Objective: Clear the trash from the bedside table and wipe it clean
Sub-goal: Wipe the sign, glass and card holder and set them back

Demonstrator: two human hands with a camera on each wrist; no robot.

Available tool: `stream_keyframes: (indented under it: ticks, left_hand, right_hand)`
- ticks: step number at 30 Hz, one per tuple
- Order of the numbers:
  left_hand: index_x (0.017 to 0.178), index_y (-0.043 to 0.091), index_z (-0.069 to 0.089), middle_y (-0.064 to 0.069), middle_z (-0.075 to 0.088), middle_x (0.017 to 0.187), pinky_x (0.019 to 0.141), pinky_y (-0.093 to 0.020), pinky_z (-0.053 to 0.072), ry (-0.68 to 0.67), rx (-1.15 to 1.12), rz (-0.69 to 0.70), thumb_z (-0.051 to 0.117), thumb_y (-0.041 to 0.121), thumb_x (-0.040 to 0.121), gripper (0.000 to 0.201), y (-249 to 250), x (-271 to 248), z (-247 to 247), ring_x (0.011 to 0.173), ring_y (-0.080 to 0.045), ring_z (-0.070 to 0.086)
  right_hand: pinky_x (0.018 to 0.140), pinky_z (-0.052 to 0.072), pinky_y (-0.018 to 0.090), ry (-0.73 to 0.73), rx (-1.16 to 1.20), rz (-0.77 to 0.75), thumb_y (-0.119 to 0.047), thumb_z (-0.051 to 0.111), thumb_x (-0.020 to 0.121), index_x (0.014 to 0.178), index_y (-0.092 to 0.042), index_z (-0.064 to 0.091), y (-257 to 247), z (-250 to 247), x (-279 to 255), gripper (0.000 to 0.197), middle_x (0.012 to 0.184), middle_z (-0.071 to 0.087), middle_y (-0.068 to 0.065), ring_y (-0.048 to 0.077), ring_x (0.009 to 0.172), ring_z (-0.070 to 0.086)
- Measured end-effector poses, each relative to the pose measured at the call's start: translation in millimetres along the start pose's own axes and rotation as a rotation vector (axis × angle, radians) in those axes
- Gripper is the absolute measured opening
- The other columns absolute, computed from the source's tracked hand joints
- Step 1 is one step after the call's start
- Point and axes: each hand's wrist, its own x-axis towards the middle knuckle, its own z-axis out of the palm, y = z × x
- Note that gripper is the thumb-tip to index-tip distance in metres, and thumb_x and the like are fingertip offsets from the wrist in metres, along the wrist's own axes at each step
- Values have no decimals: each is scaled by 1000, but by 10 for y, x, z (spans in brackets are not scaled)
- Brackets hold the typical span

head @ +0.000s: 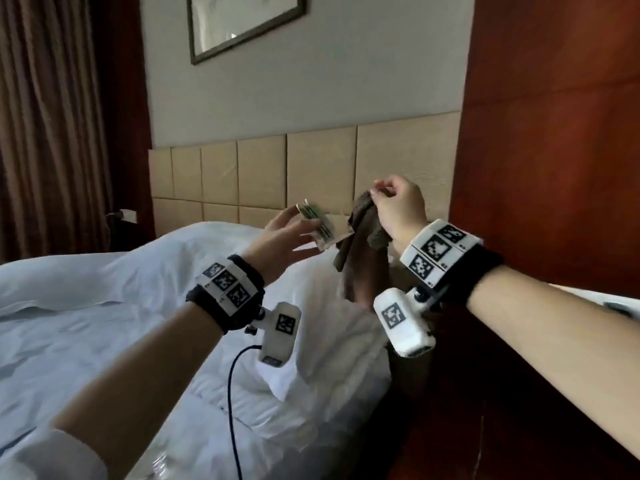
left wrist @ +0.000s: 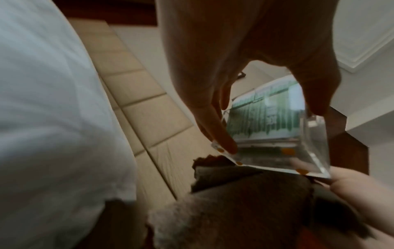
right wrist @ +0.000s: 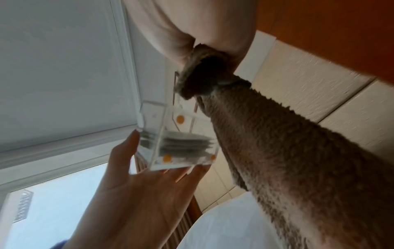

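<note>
The right hand [head: 398, 209] is raised in front of the headboard with its fingers curled tight, pinching the top of a grey-brown terry cloth [head: 360, 237]; the rest of the cloth hangs straight down from that pinch, its lower end falling in front of the dark gap between the bed and the red-brown wooden wall panel [head: 554, 133]. Just to its left, the left hand [head: 280, 237] holds a small clear plastic box with orange dots at its corners [head: 317, 225], thumb on one side and fingers spread along the other, a narrow grip closed on the box's walls. In the left wrist view the box [left wrist: 277, 134] shows green-printed paper packets stacked inside, and its lower edge sits close against the cloth [left wrist: 245, 202]; I cannot tell whether they touch. The right wrist view shows the same box [right wrist: 181, 139] resting against the left fingertips [right wrist: 132, 139], with the cloth [right wrist: 287, 151] draped beside it. Both hands are up in the air, above the white pillow [head: 311, 341] at the head end of the bed with white sheets [head: 104, 306]. Behind them runs the beige padded headboard of square panels [head: 259, 168], and a dark-framed picture [head: 242, 26] hangs on the pale wall above. Brown curtains [head: 52, 116] hang at the far left. The bedside table itself is hidden from where the views look.
</note>
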Motion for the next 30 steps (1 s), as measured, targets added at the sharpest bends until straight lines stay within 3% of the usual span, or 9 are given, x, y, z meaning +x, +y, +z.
stream_keyframes:
  ticks: [3, 7, 11, 15, 17, 20, 24, 26, 30]
  left_hand:
    - [107, 14, 60, -3, 70, 92, 75, -31, 57, -114, -23, -24, 60, 8, 83, 25, -221, 201, 429, 87, -19, 65]
    - [107, 14, 61, -4, 69, 98, 74, -28, 56, -222, -87, -23, 61, 13, 77, 31, -420, 404, 809, 88, -16, 66]
    - [109, 10, 59, -4, 72, 95, 83, -33, 55, -289, -201, -49, 59, 9, 83, 26, -537, 567, 1010, 86, -16, 68]
    - [104, 12, 60, -2, 73, 94, 91, -37, 50, -355, -212, -59, 60, 13, 79, 25, -546, 678, 1185, 88, -15, 69]
    - [104, 12, 61, -3, 72, 96, 90, -35, 53, -378, -196, -53, 61, 14, 78, 27, -542, 722, 1254, 91, -15, 68]
    - [106, 14, 62, -3, 70, 100, 76, -26, 56, -358, -137, -20, 59, 10, 87, 20, -546, 789, 1332, 94, -14, 66]
    - [101, 16, 62, -2, 69, 97, 69, -23, 55, -296, -146, -20, 56, 8, 89, 15, -570, 875, 1367, 88, -13, 65]
    - [103, 14, 61, -3, 68, 98, 71, -24, 56, -304, -147, -30, 56, 8, 89, 16, -593, 903, 1367, 89, -14, 65]
    - [107, 13, 60, -3, 70, 100, 90, -32, 53, -397, -164, -56, 60, 12, 85, 22, -624, 912, 1347, 93, -15, 66]
  right_hand:
    - [85, 44, 27, 50, -2, 64, -16, 63, 86, 101, -4, 64, 190, -284, 35, 20, 103, 66, 9, 21, 99, 60]
    - [89, 48, 33, -34, 239, 221, -29, 62, 88, 91, -14, 68, 351, -652, -29, 16, 99, 67, 6, 20, 95, 63]
    - [60, 54, 20, -168, 428, 297, -20, 46, 98, 119, -7, 61, 433, -965, -127, 30, 97, 66, 6, 13, 75, 63]
    - [99, 43, 30, -193, 411, 294, -7, 39, 99, 130, -10, 54, 527, -1107, -171, 35, 124, 60, 11, 18, 105, 58]
    - [109, 38, 34, -187, 388, 284, -6, 39, 99, 133, -9, 50, 552, -1141, -165, 36, 132, 56, 11, 19, 117, 54]
    - [112, 34, 36, -193, 307, 256, -8, 39, 99, 136, -9, 47, 554, -1167, -158, 38, 137, 52, 10, 20, 126, 49]
    - [114, 31, 37, -208, 216, 220, -7, 41, 99, 138, -7, 44, 546, -1181, -149, 40, 141, 48, 9, 19, 131, 44]
    - [115, 30, 38, -202, 181, 202, -7, 41, 99, 138, -6, 44, 557, -1185, -142, 39, 141, 48, 9, 20, 132, 43]
    - [112, 34, 37, -189, 149, 204, -7, 39, 99, 136, -8, 47, 588, -1208, -116, 38, 137, 53, 9, 20, 128, 48]
